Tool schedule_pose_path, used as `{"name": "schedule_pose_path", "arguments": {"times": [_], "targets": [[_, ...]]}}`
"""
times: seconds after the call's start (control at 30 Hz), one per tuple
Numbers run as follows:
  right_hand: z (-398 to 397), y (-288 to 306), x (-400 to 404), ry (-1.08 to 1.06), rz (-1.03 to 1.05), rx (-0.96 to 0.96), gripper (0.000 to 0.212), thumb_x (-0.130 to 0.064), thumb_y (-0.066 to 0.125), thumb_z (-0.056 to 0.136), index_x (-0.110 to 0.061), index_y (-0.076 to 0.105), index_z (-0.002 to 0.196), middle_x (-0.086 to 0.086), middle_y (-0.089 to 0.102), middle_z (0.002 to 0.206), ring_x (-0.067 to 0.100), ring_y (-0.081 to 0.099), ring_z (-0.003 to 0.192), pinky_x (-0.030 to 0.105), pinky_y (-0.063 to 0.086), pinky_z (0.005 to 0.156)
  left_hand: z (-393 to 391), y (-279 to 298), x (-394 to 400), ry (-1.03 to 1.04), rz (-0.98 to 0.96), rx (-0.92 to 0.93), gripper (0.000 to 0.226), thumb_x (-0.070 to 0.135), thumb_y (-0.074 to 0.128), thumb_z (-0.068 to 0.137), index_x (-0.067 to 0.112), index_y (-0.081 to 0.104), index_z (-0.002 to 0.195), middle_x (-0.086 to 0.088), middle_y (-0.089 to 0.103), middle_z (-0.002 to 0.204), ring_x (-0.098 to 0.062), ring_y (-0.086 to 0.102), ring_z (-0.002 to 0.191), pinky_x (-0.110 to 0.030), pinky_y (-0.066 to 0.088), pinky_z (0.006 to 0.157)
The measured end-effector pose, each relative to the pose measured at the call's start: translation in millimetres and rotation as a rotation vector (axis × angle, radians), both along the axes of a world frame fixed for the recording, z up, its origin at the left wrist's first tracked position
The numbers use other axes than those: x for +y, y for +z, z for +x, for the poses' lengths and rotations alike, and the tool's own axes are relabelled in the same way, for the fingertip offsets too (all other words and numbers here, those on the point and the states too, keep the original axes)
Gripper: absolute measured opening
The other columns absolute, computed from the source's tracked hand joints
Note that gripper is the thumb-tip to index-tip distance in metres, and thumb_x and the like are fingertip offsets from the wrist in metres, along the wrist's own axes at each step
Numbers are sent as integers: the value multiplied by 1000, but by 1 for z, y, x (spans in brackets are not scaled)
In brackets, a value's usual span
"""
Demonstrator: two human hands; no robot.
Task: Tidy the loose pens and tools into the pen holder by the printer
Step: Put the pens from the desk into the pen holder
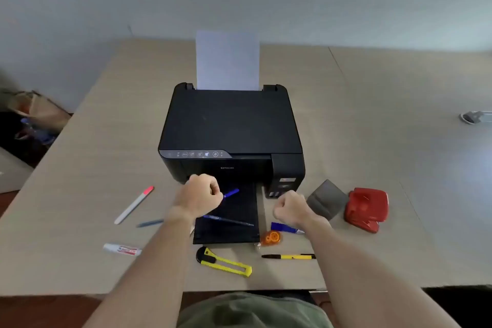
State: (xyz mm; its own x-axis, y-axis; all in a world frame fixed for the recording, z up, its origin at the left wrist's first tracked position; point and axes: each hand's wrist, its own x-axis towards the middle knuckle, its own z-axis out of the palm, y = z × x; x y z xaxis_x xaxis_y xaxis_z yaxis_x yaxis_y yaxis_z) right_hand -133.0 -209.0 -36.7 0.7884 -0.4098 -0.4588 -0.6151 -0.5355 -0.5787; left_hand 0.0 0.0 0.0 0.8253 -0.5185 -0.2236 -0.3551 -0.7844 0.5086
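Observation:
My left hand point(198, 196) is a closed fist over the printer's output tray point(226, 233), and a blue pen point(231, 192) sticks out of it to the right. My right hand point(291, 209) is a closed fist with nothing visible in it, just left of the grey pen holder point(327, 200). A dark blue pen point(229, 220) lies across the tray. Loose on the table are a pink-capped white marker point(134, 205), a grey-blue pen point(149, 223), a yellow cutter point(223, 262), a yellow-black pen point(288, 256) and a blue tube point(286, 228).
The black printer point(231, 128) stands mid-table with paper point(227, 61) upright in its rear feed. A red hole punch point(366, 209) sits right of the holder. An orange correction tape point(271, 238) and a white-red glue tube point(122, 249) lie near the front edge.

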Motion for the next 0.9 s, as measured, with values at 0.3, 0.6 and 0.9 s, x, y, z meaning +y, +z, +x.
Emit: {"name": "schedule_pose_path", "arguments": {"times": [0.3, 0.6, 0.9], "targets": [[8, -36, 63, 71, -37, -25, 23, -24, 66, 88, -17, 57, 108, 5, 59, 104, 21, 60, 89, 34, 53, 79, -14, -50, 9, 91, 149, -9, 21, 18, 59, 98, 12, 61, 117, -10, 61, 113, -31, 63, 102, -42, 55, 88], [4, -48, 66, 236, -253, -3, 21, -15, 61, 92, -11, 54, 112, 12, 54, 118, 27, 59, 100, 39, 54, 88, -18, -65, 6, 119, 282, -78, 24, 24, 64, 96, 11, 62, 117, -11, 60, 113, -30, 61, 104, -41, 57, 85], [-35, -36, 2, 165, -245, -38, 14, -8, 60, 90, -20, 54, 95, 3, 59, 98, 16, 56, 86, 32, 54, 80, -17, -60, -1, -104, 182, -74, 9, 19, 57, 95, 23, 61, 102, 4, 61, 101, -18, 57, 97, -30, 44, 84]]}}
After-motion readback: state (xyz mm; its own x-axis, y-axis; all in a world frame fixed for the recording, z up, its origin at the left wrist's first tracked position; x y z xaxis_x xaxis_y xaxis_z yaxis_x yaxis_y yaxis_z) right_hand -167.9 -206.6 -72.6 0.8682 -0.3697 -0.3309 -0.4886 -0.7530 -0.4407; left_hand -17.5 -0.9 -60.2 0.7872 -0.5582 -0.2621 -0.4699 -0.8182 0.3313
